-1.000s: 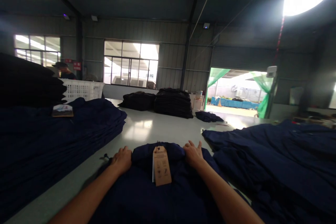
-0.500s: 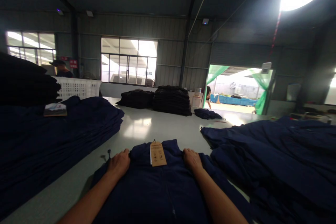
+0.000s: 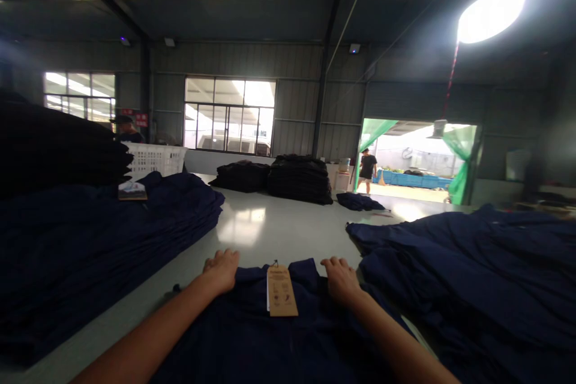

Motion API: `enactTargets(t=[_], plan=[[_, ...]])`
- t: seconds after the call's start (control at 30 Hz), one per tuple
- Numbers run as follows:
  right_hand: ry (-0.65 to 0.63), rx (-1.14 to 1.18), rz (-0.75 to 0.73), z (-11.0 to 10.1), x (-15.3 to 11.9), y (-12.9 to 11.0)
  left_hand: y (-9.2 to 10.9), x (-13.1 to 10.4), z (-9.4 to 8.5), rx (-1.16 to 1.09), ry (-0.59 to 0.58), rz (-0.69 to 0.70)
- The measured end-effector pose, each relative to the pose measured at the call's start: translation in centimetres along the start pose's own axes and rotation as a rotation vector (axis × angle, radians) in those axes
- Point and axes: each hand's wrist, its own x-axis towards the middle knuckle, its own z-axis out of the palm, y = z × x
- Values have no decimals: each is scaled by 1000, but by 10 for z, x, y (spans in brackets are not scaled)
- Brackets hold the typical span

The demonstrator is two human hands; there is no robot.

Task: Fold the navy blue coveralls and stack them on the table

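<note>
A navy garment (image 3: pixel 252 336) lies in front of me on the table, its top edge facing away from me. A brown cardboard hang tag (image 3: pixel 282 291) rests on it near the middle of that edge, with a white tag partly behind. At the garment's upper left, my left hand (image 3: pixel 221 271) is closed, its fingers curled over the cloth. My right hand (image 3: pixel 342 279) is closed in the same way at the upper right, beside the raised part of the collar. The fingertips' undersides are hidden on both hands.
Navy garments are piled on the left (image 3: pixel 112 234) with a small card pack (image 3: pixel 132 191) on top, and more lie heaped on the right (image 3: pixel 459 258). Black folded stacks (image 3: pixel 299 180) and a small navy bundle (image 3: pixel 362 201) sit farther back. A person (image 3: pixel 368 166) stands in the doorway.
Both hands have shifted a little outward at the garment's top edge. The view has tilted up and turned slightly left. The person in the doorway has come further into sight.
</note>
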Motion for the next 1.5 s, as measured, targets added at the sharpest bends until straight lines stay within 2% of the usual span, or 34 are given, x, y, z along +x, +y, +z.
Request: enactTargets(t=[0.1, 0.17, 0.23, 0.3, 0.4, 0.47, 0.6, 0.7, 0.83, 1.13, 1.23, 1.33, 1.4, 1.5], plan=[[102, 102, -63, -25, 7, -25, 32, 7, -10, -37, 58, 68], [96, 142, -70, -30, 9, -46, 51, 13, -3, -63, 65, 68], [86, 150, -62, -24, 9, -62, 62, 18, 14, -83, 69, 68], [91, 193, -53, -9, 7, -72, 65, 21, 35, -131, 75, 95], [78, 305, -23, 12, 5, -75, 60, 23, 59, -247, 86, 150], [57, 376, -17, 18, 5, -73, 55, 22, 65, -284, 81, 194], [36, 511, -20, 16, 10, -71, 52, 19, 55, -309, 75, 229], [35, 621, -25, 13, 15, -71, 52, 21, 48, -349, 116, 246], [83, 848, -45, 14, 18, -75, 52, 23, 48, -507, 185, 297], [78, 1363, 102, 5, 21, -73, 55, 15, 36, -702, 294, 367], [91, 1544, 22, 0, 18, -67, 56, 13, 31, -860, 242, 353], [37, 1640, -23, -4, 15, -65, 58, 13, 26, -1018, 134, 272], [27, 1599, -34, -5, 14, -67, 61, 13, 25, -1094, 36, 204], [96, 1391, -95, -7, 12, -72, 63, 13, 21, -1216, -125, 92]])
